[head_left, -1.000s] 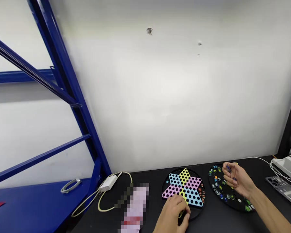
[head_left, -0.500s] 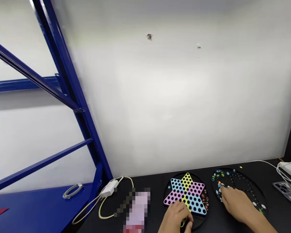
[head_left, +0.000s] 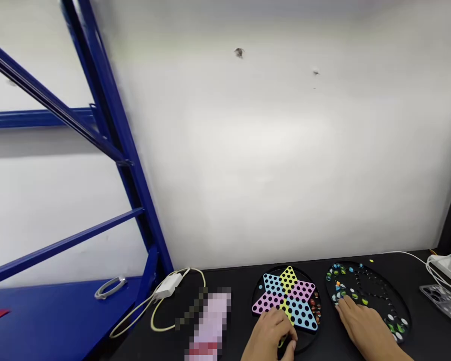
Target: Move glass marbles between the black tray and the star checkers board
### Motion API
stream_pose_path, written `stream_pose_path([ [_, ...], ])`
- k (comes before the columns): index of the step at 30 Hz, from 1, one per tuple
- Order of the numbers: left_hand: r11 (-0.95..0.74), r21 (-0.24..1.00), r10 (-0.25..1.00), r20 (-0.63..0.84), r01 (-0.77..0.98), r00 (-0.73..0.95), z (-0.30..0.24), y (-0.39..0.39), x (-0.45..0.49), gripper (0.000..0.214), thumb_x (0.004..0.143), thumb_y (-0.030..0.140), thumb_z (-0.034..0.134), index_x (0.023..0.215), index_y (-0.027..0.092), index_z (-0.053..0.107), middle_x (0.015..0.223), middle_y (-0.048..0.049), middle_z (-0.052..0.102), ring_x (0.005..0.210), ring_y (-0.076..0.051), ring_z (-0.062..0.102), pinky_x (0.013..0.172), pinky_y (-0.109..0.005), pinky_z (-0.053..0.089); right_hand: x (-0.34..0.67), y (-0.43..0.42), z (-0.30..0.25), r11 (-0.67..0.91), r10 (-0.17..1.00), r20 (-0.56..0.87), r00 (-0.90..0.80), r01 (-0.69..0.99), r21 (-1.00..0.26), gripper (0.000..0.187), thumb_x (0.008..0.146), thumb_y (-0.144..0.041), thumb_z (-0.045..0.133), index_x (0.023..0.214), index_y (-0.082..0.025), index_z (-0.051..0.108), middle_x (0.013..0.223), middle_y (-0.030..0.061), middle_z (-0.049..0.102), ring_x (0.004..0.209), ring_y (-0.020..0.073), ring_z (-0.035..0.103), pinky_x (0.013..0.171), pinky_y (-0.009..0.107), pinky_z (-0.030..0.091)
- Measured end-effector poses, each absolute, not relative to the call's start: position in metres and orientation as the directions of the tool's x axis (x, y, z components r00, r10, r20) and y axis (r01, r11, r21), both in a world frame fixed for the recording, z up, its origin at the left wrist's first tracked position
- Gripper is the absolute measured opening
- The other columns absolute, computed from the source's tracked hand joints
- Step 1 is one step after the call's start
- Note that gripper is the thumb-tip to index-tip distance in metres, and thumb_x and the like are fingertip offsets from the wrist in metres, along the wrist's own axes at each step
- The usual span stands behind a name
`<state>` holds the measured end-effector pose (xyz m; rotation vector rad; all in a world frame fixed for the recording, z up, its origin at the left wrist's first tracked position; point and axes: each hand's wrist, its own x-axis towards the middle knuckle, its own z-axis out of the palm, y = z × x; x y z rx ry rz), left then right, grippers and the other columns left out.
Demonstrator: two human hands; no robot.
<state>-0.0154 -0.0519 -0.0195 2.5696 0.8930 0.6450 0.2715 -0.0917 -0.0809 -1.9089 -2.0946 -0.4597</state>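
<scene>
Resting left hand (head_left: pixel 269 333), palm down with bent fingers, over the near tip of the star board (head_left: pixel 287 294), thumb parted from the fingers. Cannot tell whether pinching anything there, with the fingertips largely hidden. Holding right hand (head_left: pixel 365 323) palm down over the near left side of the round marble tray (head_left: pixel 374 306), fingers close together, fingertips low among the marbles (head_left: pixel 343 271) by the left rim. Cannot tell whether gripping one, with the palm turned away.

Find the star board directly beyond the left hand and well apart from the right, set in a round black base (head_left: pixel 304 339). See red-brown marbles (head_left: pixel 316 307) in that base, along the star's right side. Find the marble tray just right of the base, holding white and green marbles near its near right rim, to the right of the right hand. Note a phone (head_left: pixel 445 303) right of the tray, plus a blurred pink strip (head_left: pixel 212 321) and white adapter (head_left: pixel 169 286) farther left, all on the black table (head_left: pixel 231 278).
</scene>
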Motion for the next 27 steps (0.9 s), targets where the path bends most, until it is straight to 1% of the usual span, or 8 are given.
stream_pose_path([
  [7,-0.725,0.462,0.663,0.269,0.511,0.699,-0.016,-0.054,-0.014,0.021,0.071,0.005,0.062,0.082,0.023,0.058,0.089,0.0022,0.064,0.088,-0.017,0.057,0.079,-0.028,0.040,0.273,-0.091,-0.082,0.141,0.850,0.500,-0.166,0.986,0.088,0.032,0.101,-0.029,0.037,0.082,-0.025,0.062,0.083,0.0030,0.072,0.053,0.0182,0.066,0.048,0.029,0.033],
  [12,-0.734,0.464,0.649,0.266,0.495,0.713,-0.017,-0.057,-0.011,0.023,0.070,0.004,0.062,0.081,0.023,0.058,0.089,0.0024,0.064,0.087,-0.017,0.058,0.080,-0.028,0.040,0.273,-0.091,-0.079,0.173,0.876,0.440,-0.197,0.980,0.094,0.037,0.102,-0.031,0.034,0.076,-0.024,0.060,0.075,0.0017,0.070,0.055,0.0168,0.065,0.055,0.027,0.036],
  [15,-0.742,0.482,0.638,0.291,0.467,0.713,-0.016,-0.060,-0.010,0.023,0.070,0.004,0.063,0.082,0.023,0.058,0.090,0.0023,0.064,0.089,-0.017,0.058,0.081,-0.029,0.041,0.273,-0.090,-0.072,0.159,0.908,0.396,-0.139,0.987,-0.018,0.044,0.102,-0.037,0.031,0.071,-0.024,0.058,0.069,0.0027,0.069,0.058,0.0185,0.065,0.060,0.028,0.039],
  [18,-0.738,0.495,0.640,0.296,0.460,0.709,-0.015,-0.063,-0.011,0.023,0.070,0.005,0.063,0.082,0.024,0.058,0.091,0.0022,0.065,0.090,-0.017,0.058,0.082,-0.029,0.041,0.278,-0.086,-0.057,0.082,0.921,0.387,0.047,0.947,-0.310,0.048,0.100,-0.048,0.032,0.065,-0.023,0.053,0.060,0.0021,0.063,0.058,0.0191,0.061,0.060,0.029,0.039],
  [20,-0.737,0.496,0.644,0.308,0.459,0.701,-0.015,-0.065,-0.012,0.022,0.071,0.005,0.062,0.083,0.024,0.059,0.092,0.0023,0.065,0.090,-0.017,0.058,0.083,-0.029,0.041,0.283,-0.082,-0.044,0.029,0.905,0.354,0.237,0.794,-0.607,0.052,0.095,-0.060,0.040,0.060,-0.023,0.044,0.052,-0.0010,0.050,0.052,0.0160,0.052,0.054,0.028,0.037],
  [23,-0.740,0.495,0.644,0.327,0.455,0.691,-0.015,-0.067,-0.013,0.021,0.073,0.006,0.062,0.083,0.024,0.059,0.092,0.0029,0.064,0.090,-0.016,0.057,0.083,-0.029,0.041,0.291,-0.077,-0.023,0.006,0.858,0.112,0.501,0.207,-0.978,0.058,0.081,-0.074,0.054,0.059,-0.024,0.034,0.047,-0.0087,0.029,0.039,0.0081,0.028,0.039,0.023,0.025],
  [25,-0.743,0.495,0.641,0.331,0.451,0.693,-0.016,-0.067,-0.013,0.021,0.073,0.006,0.062,0.084,0.024,0.059,0.092,0.0031,0.064,0.091,-0.016,0.057,0.083,-0.028,0.040,0.293,-0.076,-0.012,0.052,0.855,-0.068,0.514,-0.216,-0.975,0.055,0.075,-0.073,0.061,0.064,-0.024,0.038,0.050,-0.0105,0.033,0.037,0.0046,0.019,0.036,0.020,0.018],
  [27,-0.746,0.492,0.638,0.331,0.449,0.695,-0.017,-0.066,-0.013,0.021,0.073,0.006,0.061,0.085,0.024,0.059,0.093,0.0029,0.064,0.092,-0.016,0.057,0.084,-0.028,0.040,0.294,-0.075,-0.005,0.060,0.881,-0.146,0.450,-0.413,-0.909,0.051,0.072,-0.067,0.067,0.070,-0.023,0.044,0.056,-0.0088,0.043,0.037,0.0025,0.019,0.035,0.018,0.017],
])
